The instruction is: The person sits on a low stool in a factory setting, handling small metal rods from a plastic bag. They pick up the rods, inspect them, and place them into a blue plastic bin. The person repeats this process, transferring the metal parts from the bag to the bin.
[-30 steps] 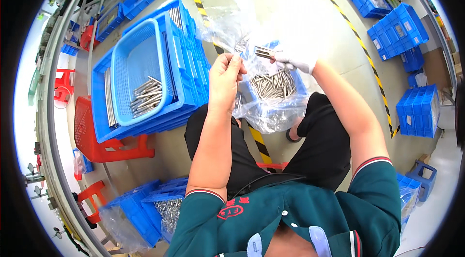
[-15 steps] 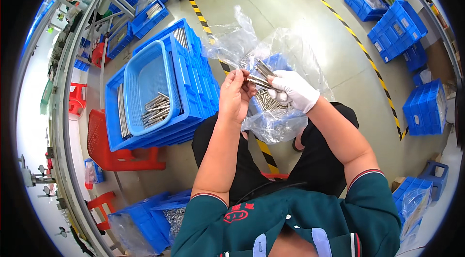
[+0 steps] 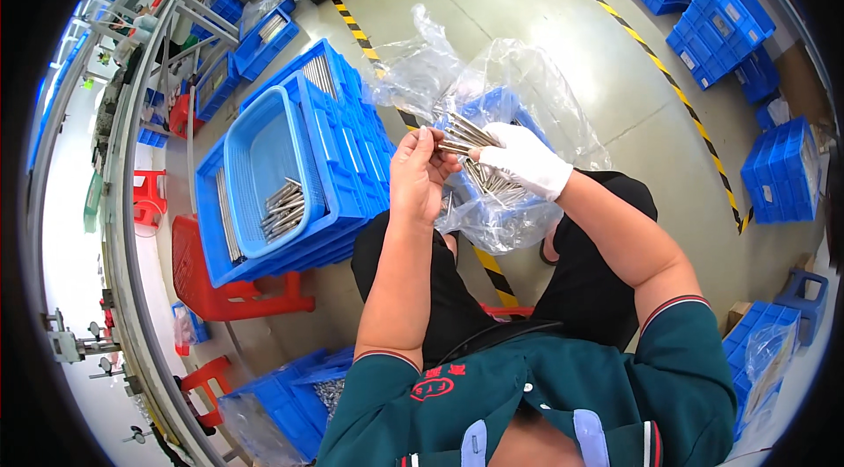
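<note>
A bunch of thin metal rods lies in my right hand, which wears a white glove and is closed around them. My bare left hand has its fingers pinched at the near ends of the rods. Below both hands stands a blue crate lined with clear plastic film, with many loose metal rods inside. On my left, a light blue mesh basket holds a heap of similar metal rods in its near end.
The basket rests on stacked blue crates, which hold more rods along their sides. Beneath them is a red stool. Blue crates stand at the right, others at the lower left. Yellow-black tape marks the floor.
The rods in my gloved hand have fanned apart a little, and its fingers have shifted on them. My left hand stays at the rod ends. The whole view has tilted slightly.
</note>
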Demonstrator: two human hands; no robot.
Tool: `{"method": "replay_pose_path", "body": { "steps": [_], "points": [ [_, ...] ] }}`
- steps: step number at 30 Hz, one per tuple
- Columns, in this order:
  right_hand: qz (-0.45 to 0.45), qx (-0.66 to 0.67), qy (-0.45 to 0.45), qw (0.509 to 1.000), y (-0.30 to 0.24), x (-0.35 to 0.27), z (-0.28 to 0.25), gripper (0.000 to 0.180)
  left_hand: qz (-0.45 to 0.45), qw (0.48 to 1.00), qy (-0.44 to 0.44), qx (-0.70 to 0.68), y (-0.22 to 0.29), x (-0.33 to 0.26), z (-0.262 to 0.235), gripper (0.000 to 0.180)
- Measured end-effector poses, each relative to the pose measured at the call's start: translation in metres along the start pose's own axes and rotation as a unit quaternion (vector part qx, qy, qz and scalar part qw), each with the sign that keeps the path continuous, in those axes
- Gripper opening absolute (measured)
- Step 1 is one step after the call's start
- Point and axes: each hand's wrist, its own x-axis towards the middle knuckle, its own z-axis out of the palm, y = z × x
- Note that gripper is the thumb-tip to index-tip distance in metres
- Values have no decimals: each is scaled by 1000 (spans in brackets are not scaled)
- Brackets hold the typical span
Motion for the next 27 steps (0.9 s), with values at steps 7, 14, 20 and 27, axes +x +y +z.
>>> {"method": "replay_pose_path", "body": {
  "steps": [7,14,20,27],
  "points": [
    [-85,-61,79,991,-9,-6,-1,29,-40,997,-50,-37,2,-3,-2,22],
    [-115,-135,87,980,-17,-11,-4,27,-35,997,-62,17,2,-4,-5,19],
    [-134,-156,98,974,-14,-11,-5,25,-25,997,-59,46,4,-6,-2,16],
    [-166,-145,123,968,-14,-15,2,23,-33,998,-58,-18,-5,-7,-1,19]
  ]
}}
